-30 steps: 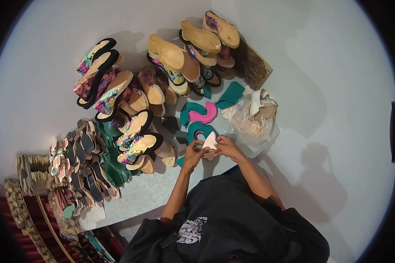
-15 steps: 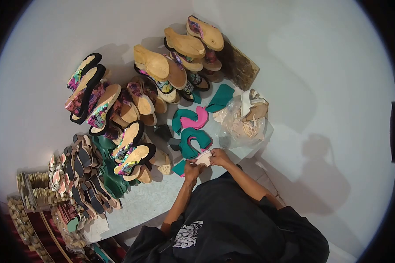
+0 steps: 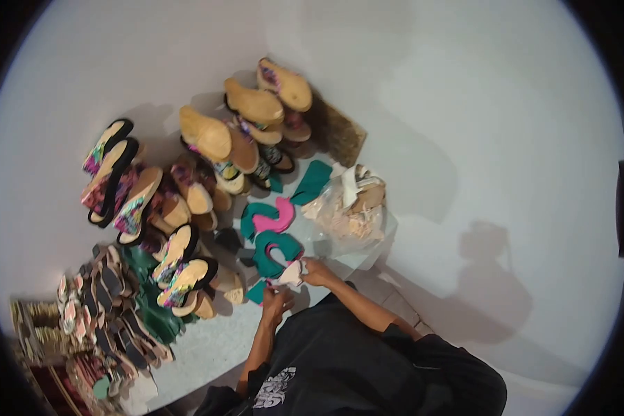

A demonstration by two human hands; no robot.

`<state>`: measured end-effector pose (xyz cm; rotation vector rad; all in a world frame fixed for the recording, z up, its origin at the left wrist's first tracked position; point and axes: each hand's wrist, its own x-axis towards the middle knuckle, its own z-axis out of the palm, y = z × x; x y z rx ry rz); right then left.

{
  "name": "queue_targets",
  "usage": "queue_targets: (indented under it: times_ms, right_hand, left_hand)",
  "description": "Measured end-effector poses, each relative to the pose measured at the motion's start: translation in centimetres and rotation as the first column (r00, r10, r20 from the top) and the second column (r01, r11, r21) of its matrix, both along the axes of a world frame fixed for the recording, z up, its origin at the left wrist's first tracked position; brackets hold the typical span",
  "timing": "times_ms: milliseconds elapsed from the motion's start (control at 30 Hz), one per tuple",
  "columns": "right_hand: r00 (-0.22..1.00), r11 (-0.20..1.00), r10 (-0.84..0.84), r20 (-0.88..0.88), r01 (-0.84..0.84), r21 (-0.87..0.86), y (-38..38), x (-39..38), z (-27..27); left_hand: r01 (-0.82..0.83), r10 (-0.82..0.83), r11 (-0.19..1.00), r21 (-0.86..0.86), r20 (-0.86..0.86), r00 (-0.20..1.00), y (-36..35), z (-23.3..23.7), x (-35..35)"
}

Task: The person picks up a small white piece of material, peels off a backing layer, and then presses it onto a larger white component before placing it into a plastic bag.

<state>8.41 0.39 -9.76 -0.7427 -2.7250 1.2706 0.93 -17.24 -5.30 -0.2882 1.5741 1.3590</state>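
A small pale pinkish-cream piece is pinched in my right hand, at its right end. Just below and left of that piece is my left hand, its fingertips close to the piece's lower edge and to a teal piece; motion smears these fingers. Directly beyond the hands lies a curved teal piece with a pink inner edge. Farther back, a bright pink curved piece overlaps another teal piece. Dark grey pieces lie to the left of these.
Wedge sandals with patterned straps are piled at the back and left. A clear plastic bag of pale scraps stands at right by a wooden board. Stacked soles and dark green pieces fill the table's left.
The view has shifted, so the table things appear farther left and lower. My left hand has drawn slightly down and away from the pale piece, which my right hand still holds.
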Motion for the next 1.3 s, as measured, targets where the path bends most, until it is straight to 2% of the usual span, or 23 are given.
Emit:
queue_targets:
  times_ms: [33,67,100,133,167,200,267,300,367,400,467,500,600,633,733,833,900,933,1033,1100,1133,1233,1300]
  right_hand:
    - [1.000,1.000,-0.026,-0.005,0.026,0.012,0.9,0.1,0.8]
    - [0.999,0.999,0.045,0.029,-0.045,-0.020,1.3,0.3,2.2]
    - [0.991,0.991,0.120,0.059,-0.117,-0.058,1.6,0.5,4.1]
    - [0.994,0.994,0.096,0.051,-0.093,-0.055,2.5,0.5,6.6]
    - [0.997,0.948,0.030,0.073,-0.005,-0.317,3.9,0.6,9.5]
    - [0.994,0.828,-0.026,0.102,0.079,-0.555,5.4,0.7,11.5]
    - [0.949,0.883,-0.315,0.014,0.298,-0.363,7.3,1.2,13.4]
    - [0.941,0.876,-0.338,0.003,0.316,-0.363,8.4,1.8,12.5]
    - [0.836,0.847,-0.524,-0.162,0.532,0.008,10.8,2.6,9.6]
    - [0.824,0.836,-0.538,-0.176,0.548,0.009,11.4,2.9,9.0]
    - [0.801,0.796,-0.595,-0.068,0.599,0.085,11.9,3.6,7.3]
    - [0.822,0.820,-0.561,-0.102,0.568,0.068,12.4,3.8,4.9]
    - [0.751,0.747,-0.660,-0.032,0.660,0.079,10.6,3.3,6.3]
    - [0.746,0.742,-0.665,-0.035,0.666,0.076,10.6,3.3,5.5]
    - [0.760,0.760,-0.649,-0.046,0.650,0.019,10.3,3.3,4.7]
    - [0.781,0.789,-0.614,-0.115,0.613,-0.044,10.0,3.7,4.4]
    - [0.775,0.768,-0.591,-0.224,0.626,0.137,10.0,4.1,4.1]
    - [0.779,0.772,-0.587,-0.221,0.621,0.136,9.9,4.4,4.0]
    - [0.728,0.737,-0.649,-0.221,0.673,0.053,10.9,4.9,5.5]
    - [0.619,0.653,-0.755,-0.216,0.740,-0.163,11.3,5.3,7.3]
    - [0.622,0.655,-0.753,-0.216,0.738,-0.159,11.7,5.5,8.2]
    - [0.701,0.753,-0.656,-0.279,0.632,-0.181,12.2,6.1,10.9]
    - [0.858,0.911,-0.393,-0.331,0.315,-0.264,12.3,6.4,12.5]
  left_hand:
    - [0.128,-0.128,0.992,0.000,-0.002,0.992,0.1,2.3,-0.3]
    - [0.255,-0.256,0.967,-0.008,-0.006,0.967,0.2,3.6,-0.8]
    - [0.281,-0.281,0.960,-0.009,-0.013,0.960,0.6,3.9,-1.2]
    - [0.294,-0.286,0.952,0.085,-0.096,0.953,1.2,4.2,-1.7]
    - [0.313,-0.283,0.933,0.178,-0.177,0.943,1.9,4.5,-2.2]
    - [0.338,-0.305,0.925,0.176,-0.189,0.933,3.2,5.1,-2.8]
    - [0.362,-0.282,0.911,0.199,-0.342,0.896,6.6,6.1,-3.8]
    - [0.398,-0.309,0.901,0.175,-0.386,0.869,8.5,5.9,-4.4]
    - [0.455,-0.349,0.870,0.192,-0.414,0.841,11.7,6.5,-4.7]
    - [0.487,-0.366,0.848,0.209,-0.435,0.823,13.4,7.0,-4.6]
    - [0.514,-0.387,0.827,0.226,-0.433,0.814,16.4,7.5,-3.8]
    - [0.523,-0.398,0.818,0.242,-0.419,0.816,17.4,7.2,-3.3]
    - [0.611,-0.488,0.761,0.219,-0.427,0.761,19.2,3.6,-2.5]
    - [0.617,-0.513,0.777,0.124,-0.445,0.734,19.7,3.4,-1.8]
    - [0.581,-0.500,0.814,0.021,-0.486,0.717,19.8,3.5,0.0]
    - [0.556,-0.469,0.831,0.029,-0.500,0.728,19.5,3.2,0.3]
    - [0.550,-0.459,0.834,0.027,-0.518,0.722,19.4,3.0,0.2]
    - [0.553,-0.445,0.831,0.057,-0.526,0.725,19.2,3.0,0.0]
    - [0.553,-0.434,0.827,0.099,-0.513,0.740,19.1,3.6,-0.5]
    - [0.553,-0.441,0.826,0.110,-0.484,0.756,19.0,4.0,-0.5]
    - [0.557,-0.434,0.820,0.134,-0.489,0.756,18.9,4.3,-0.7]
    - [0.527,-0.385,0.824,0.208,-0.477,0.790,18.8,6.0,-0.3]
    - [0.496,-0.345,0.829,0.260,-0.461,0.818,19.0,7.2,-0.1]
